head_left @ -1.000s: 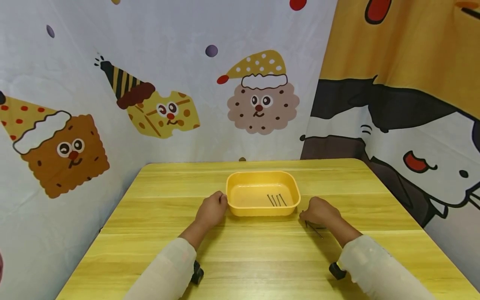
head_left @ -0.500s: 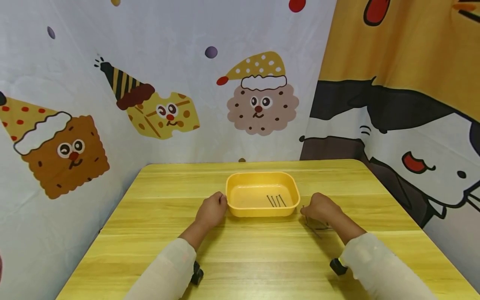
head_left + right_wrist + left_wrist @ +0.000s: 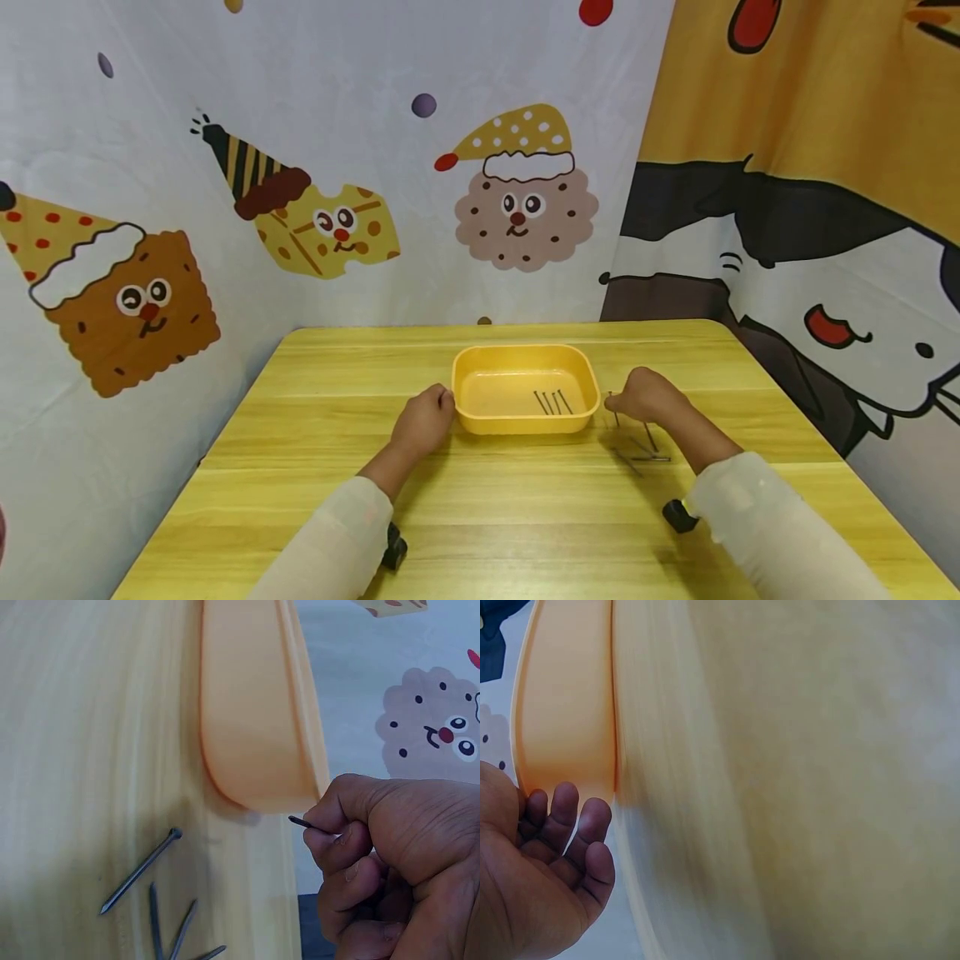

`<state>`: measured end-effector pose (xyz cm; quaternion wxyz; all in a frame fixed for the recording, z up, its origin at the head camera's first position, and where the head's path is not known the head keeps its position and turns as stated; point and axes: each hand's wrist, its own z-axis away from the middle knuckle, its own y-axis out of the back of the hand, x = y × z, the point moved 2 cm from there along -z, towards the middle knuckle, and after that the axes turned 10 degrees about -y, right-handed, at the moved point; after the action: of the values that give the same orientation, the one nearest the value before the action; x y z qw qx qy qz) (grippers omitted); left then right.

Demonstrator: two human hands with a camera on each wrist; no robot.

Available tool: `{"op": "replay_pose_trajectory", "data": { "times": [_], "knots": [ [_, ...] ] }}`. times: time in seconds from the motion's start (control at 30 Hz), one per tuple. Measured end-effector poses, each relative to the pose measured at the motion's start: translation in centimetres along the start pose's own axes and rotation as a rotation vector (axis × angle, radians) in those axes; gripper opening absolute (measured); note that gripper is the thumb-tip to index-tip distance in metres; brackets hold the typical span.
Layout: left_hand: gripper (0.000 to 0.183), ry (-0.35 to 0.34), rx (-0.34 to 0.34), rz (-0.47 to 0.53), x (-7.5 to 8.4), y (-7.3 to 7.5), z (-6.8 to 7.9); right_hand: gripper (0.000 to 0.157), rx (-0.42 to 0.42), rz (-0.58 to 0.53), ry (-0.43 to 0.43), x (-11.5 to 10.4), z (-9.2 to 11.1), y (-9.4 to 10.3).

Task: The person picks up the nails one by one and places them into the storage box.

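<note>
1. Head view: the right hand (image 3: 647, 397), thumb and index finger closed together, pinches one held nail (image 3: 617, 419) just beside the right end of the yellow plastic tray (image 3: 525, 425), outside it
2. The left hand (image 3: 423, 419) is at the tray's opposite end, fingers curled, and appears to grip the rim there
3. Four nails (image 3: 553, 402) lie roughly side by side inside the tray, toward its right end; several loose nails (image 3: 652, 439) lie on the wooden tabletop (image 3: 510, 517), below the right hand
4. Left wrist view: the curled fingers bunch close against the end of the tray; the thumb is mostly hidden, so how firmly it holds cannot be told
5. The tray looks light and fairly stiff, smooth enough to slide if knocked; its rim would make the natural place to steady it
6. Right wrist view: a short end of the held nail pokes out between thumb and index finger, near the tray's corner; the rest is hidden
7. The nails look like hard, rigid metal, light but thin and apt to roll; a fingertip pinch on the shank, clear of the point, should suit them
8. No brand, label or writing can be read in any view; the backdrop (image 3: 337, 83) carries only cartoon figures
</note>
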<state>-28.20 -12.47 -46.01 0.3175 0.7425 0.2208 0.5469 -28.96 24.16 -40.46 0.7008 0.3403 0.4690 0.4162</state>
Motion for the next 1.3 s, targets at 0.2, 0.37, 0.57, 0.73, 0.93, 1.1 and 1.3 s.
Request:
{"op": "replay_pose_trajectory", "data": {
  "times": [0.2, 0.37, 0.57, 0.73, 0.93, 1.1, 1.3],
  "knots": [
    [0.031, 0.003, -0.006, 0.005, 0.1, 0.0, 0.0, 0.049, 0.002, -0.018, 0.015, -0.6, -0.3, 0.3],
    [0.031, 0.008, -0.009, 0.007, 0.0, 0.0, 0.0, 0.051, 0.008, -0.031, 0.023, -1.5, -0.4, 0.4],
    [0.030, 0.007, -0.012, 0.003, 0.0, 0.1, 0.0, 0.052, -0.004, -0.035, 0.055, -2.8, -0.5, 0.3],
    [0.033, 0.006, -0.011, 0.002, 0.0, 0.1, 0.0, 0.051, -0.010, -0.051, 0.068, -3.4, -0.6, 0.1],
    [0.033, 0.007, -0.009, -0.006, 0.0, -0.1, -0.1, 0.051, -0.020, -0.039, 0.057, -4.0, -0.8, -0.1],
    [0.032, 0.004, -0.004, -0.004, 0.0, 0.0, 0.0, 0.052, -0.039, -0.021, 0.052, -4.9, -0.8, -0.3],
    [0.032, 0.004, -0.003, 0.001, 0.0, 0.0, 0.0, 0.050, -0.042, -0.017, 0.046, -5.9, -1.0, -0.5]
  ]
}}
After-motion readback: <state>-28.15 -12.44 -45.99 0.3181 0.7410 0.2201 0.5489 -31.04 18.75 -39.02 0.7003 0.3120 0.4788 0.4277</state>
